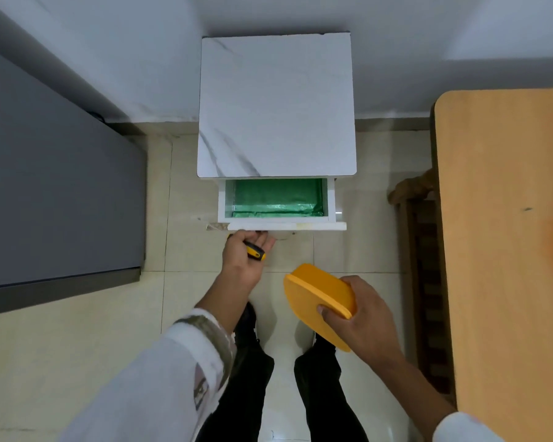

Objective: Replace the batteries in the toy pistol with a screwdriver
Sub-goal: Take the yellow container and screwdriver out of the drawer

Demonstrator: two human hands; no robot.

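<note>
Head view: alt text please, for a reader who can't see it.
Seen from above, a person's left hand holds a yellow-and-black screwdriver at the front of an open, green-lined drawer in a white marble-topped cabinet, while the right hand grips a flat orange case.

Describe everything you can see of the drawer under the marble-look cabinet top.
The drawer is white, apparently painted board, pulled partly out from under the cabinet top, its rear hidden. A crinkled green liner covers its floor; nothing else shows inside. The front panel is wider than the box, stained yellowish. The left hand, holding a screwdriver, has its fingertips at the panel's lower edge.
</note>
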